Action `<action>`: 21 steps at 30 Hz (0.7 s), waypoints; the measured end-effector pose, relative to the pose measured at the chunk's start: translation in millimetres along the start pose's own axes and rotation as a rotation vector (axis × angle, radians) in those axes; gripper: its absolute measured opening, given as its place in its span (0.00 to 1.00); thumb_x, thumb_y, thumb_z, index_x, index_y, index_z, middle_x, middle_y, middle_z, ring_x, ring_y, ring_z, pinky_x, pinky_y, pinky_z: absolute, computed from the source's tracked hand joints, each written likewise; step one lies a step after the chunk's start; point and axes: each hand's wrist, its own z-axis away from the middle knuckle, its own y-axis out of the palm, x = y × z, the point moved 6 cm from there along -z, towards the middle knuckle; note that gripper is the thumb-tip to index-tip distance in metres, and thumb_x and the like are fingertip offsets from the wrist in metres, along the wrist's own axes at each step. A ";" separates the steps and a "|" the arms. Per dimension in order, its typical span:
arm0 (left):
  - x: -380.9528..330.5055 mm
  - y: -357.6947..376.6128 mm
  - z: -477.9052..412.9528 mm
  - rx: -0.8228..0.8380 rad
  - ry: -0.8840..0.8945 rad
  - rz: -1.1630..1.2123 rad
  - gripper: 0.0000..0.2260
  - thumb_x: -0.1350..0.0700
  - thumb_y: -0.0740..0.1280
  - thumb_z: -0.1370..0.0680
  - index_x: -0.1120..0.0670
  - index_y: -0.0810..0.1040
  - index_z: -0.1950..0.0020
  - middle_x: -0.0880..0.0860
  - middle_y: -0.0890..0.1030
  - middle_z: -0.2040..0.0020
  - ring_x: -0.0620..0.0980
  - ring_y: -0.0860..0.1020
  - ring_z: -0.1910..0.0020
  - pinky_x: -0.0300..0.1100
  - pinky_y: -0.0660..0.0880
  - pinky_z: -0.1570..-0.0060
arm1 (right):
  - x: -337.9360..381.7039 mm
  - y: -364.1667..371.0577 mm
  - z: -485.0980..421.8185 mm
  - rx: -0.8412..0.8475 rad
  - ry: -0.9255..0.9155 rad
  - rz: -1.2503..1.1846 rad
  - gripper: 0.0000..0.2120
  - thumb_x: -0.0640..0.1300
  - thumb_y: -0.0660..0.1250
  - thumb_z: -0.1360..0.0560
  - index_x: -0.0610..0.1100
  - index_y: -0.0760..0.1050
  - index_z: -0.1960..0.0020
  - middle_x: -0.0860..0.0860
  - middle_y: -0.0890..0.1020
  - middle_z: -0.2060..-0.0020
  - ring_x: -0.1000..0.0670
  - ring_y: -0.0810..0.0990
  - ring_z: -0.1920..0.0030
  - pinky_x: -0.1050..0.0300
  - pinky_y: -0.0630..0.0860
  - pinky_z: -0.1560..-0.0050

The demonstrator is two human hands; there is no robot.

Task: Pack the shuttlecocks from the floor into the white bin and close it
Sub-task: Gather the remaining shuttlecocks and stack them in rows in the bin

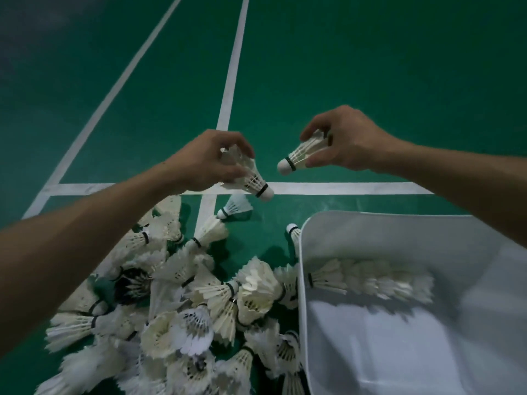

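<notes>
My left hand (209, 159) grips a white feather shuttlecock (252, 179) by its skirt, cork pointing down and right. My right hand (346, 138) pinches a second shuttlecock (302, 155), its cork aimed left toward the first. Both are held above the floor, a short gap between the corks. A pile of shuttlecocks (185, 295) covers the green floor below my left arm. The white bin (322, 223) stands open at lower right, with a nested row of shuttlecocks (368, 279) lying inside along its far wall.
White court lines (342, 188) cross the green floor (370, 67) beyond the pile. Two loose shuttlecocks (235, 208) lie between the pile and the bin's far corner. No lid is in view.
</notes>
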 end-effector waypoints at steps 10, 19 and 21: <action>-122.8 54.0 23.5 0.258 0.177 0.149 0.12 0.66 0.72 0.29 0.54 0.80 0.49 0.54 0.82 0.52 0.51 0.83 0.56 0.44 0.82 0.58 | -54.9 -81.8 118.4 -0.119 0.146 -0.191 0.16 0.40 0.80 0.36 0.47 0.81 0.50 0.44 0.83 0.59 0.46 0.81 0.65 0.45 0.80 0.57; -145.5 146.2 14.9 0.601 0.175 0.024 0.21 0.65 0.73 0.29 0.48 0.77 0.41 0.58 0.80 0.51 0.51 0.81 0.62 0.44 0.81 0.62 | -117.0 -59.1 181.6 0.010 0.238 0.088 0.20 0.45 0.81 0.39 0.55 0.79 0.51 0.53 0.81 0.61 0.52 0.79 0.63 0.57 0.76 0.60; -144.4 166.0 13.1 0.685 0.126 0.007 0.24 0.66 0.73 0.29 0.46 0.75 0.39 0.58 0.79 0.49 0.57 0.82 0.57 0.48 0.82 0.60 | -128.2 -49.4 191.6 0.049 0.244 0.132 0.20 0.45 0.81 0.38 0.52 0.79 0.48 0.54 0.80 0.62 0.55 0.78 0.63 0.60 0.73 0.61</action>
